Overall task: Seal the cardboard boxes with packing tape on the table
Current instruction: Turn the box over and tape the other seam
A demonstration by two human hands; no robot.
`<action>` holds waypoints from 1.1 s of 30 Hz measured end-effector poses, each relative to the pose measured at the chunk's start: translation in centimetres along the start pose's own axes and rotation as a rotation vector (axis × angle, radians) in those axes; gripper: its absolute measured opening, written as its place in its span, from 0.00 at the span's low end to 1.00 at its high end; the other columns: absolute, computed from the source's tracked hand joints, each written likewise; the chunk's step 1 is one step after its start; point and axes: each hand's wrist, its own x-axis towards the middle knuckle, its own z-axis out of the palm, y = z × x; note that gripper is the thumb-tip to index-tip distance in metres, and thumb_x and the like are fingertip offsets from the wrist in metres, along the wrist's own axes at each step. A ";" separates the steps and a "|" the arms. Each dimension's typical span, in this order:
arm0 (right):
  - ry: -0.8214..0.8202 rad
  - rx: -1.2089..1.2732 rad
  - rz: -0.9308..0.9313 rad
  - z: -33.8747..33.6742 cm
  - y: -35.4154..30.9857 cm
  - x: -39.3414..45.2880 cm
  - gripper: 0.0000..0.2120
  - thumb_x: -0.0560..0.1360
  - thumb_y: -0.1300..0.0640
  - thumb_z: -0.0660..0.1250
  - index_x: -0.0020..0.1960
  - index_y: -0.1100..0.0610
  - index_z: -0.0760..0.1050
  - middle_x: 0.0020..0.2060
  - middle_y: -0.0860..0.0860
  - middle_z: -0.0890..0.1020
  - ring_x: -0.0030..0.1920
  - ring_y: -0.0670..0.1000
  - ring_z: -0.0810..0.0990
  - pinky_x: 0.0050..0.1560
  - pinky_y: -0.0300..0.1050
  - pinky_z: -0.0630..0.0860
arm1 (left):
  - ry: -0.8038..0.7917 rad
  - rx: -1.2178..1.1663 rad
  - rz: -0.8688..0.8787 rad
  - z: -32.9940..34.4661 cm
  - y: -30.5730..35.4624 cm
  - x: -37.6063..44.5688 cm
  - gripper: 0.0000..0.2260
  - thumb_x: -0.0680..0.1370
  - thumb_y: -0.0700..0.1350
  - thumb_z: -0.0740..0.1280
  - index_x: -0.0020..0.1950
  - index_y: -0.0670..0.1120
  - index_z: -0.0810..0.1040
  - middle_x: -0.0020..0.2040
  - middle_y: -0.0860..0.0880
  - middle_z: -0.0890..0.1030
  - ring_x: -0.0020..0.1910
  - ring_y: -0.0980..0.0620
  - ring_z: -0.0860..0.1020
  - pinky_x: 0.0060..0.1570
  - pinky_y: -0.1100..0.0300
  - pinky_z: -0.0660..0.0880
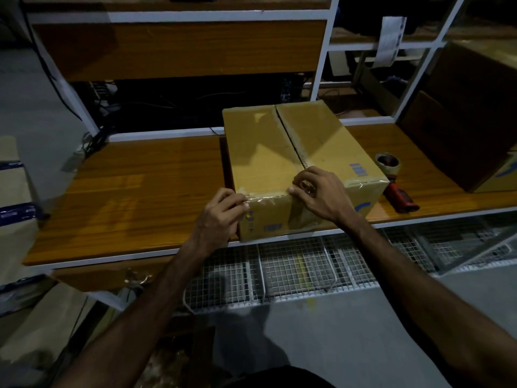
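Note:
A closed cardboard box (293, 152) stands on the wooden table (140, 191), its top flaps meeting in a seam that runs away from me. A strip of clear packing tape (268, 195) lies along the box's near top edge. My left hand (221, 217) is at the near left corner, fingers curled and pinching the strip's left end. My right hand (319, 196) sits at the near end of the seam, fingers curled over the strip's right end, with something shiny under the fingertips. A tape dispenser (391, 175) with a red handle lies on the table just right of the box.
A large dark box (470, 121) stands at the table's right end. More cardboard boxes (16, 197) with blue tape are stacked to the left of the table. A wire mesh shelf (307, 267) hangs under the table's front edge. White shelving rises behind.

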 end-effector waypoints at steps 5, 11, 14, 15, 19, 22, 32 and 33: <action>0.001 -0.011 0.023 0.5 -0.7 0.3 0.30 0.77 0.28 0.64 0.54 0.54 0.85 0.52 0.49 0.82 0.49 0.48 0.80 0.54 0.56 0.81 | 0.110 -0.069 -0.110 0.5 1.2 0.9 0.11 0.75 0.46 0.80 0.45 0.39 0.84 0.49 0.43 0.85 0.49 0.44 0.77 0.47 0.56 0.75; -0.023 -0.026 -0.059 1.6 -2.3 0.9 0.27 0.78 0.29 0.65 0.53 0.52 0.85 0.51 0.49 0.80 0.51 0.48 0.78 0.55 0.57 0.79 | 0.211 -0.175 -0.408 1.0 2.3 0.8 0.11 0.73 0.42 0.81 0.38 0.42 0.80 0.45 0.45 0.85 0.48 0.48 0.79 0.48 0.57 0.76; -0.059 -0.033 -0.117 2.3 -3.2 1.3 0.26 0.78 0.31 0.66 0.54 0.52 0.85 0.51 0.50 0.80 0.52 0.50 0.77 0.54 0.54 0.77 | 0.242 -0.269 -0.532 0.6 2.5 0.7 0.12 0.72 0.40 0.82 0.37 0.43 0.79 0.45 0.47 0.86 0.47 0.50 0.82 0.47 0.55 0.78; -0.073 -0.040 -0.136 2.4 -3.4 1.4 0.25 0.78 0.31 0.66 0.54 0.52 0.85 0.50 0.50 0.80 0.52 0.50 0.77 0.53 0.53 0.76 | 0.253 -0.289 -0.558 0.5 2.5 0.8 0.13 0.71 0.39 0.82 0.36 0.44 0.78 0.45 0.47 0.86 0.47 0.51 0.82 0.46 0.55 0.78; -0.120 -0.050 -0.224 2.2 -3.5 2.0 0.25 0.77 0.32 0.66 0.54 0.52 0.86 0.50 0.49 0.80 0.50 0.50 0.77 0.48 0.50 0.75 | 0.276 -0.326 -0.600 0.3 2.8 1.2 0.16 0.70 0.35 0.81 0.36 0.47 0.74 0.42 0.48 0.85 0.47 0.53 0.82 0.45 0.53 0.79; -0.140 -0.009 -0.243 1.2 -2.6 1.8 0.22 0.77 0.35 0.67 0.53 0.53 0.85 0.50 0.50 0.82 0.50 0.51 0.78 0.47 0.51 0.78 | 0.298 -0.332 -0.584 0.1 3.1 1.4 0.21 0.70 0.32 0.80 0.38 0.52 0.72 0.42 0.51 0.83 0.47 0.50 0.83 0.45 0.51 0.80; -0.087 0.070 -0.005 -3.9 7.0 -1.9 0.12 0.74 0.46 0.76 0.49 0.55 0.83 0.49 0.49 0.80 0.51 0.51 0.78 0.50 0.57 0.81 | 0.391 -0.345 -0.615 0.7 3.7 1.4 0.24 0.69 0.29 0.80 0.35 0.49 0.68 0.40 0.47 0.83 0.48 0.52 0.85 0.45 0.57 0.81; -0.077 0.080 0.017 -4.7 8.2 -2.3 0.11 0.74 0.47 0.77 0.48 0.54 0.83 0.49 0.49 0.79 0.50 0.51 0.78 0.50 0.57 0.80 | 0.398 -0.343 -0.622 0.8 3.8 1.3 0.23 0.69 0.29 0.79 0.34 0.48 0.68 0.40 0.46 0.83 0.48 0.52 0.85 0.45 0.58 0.81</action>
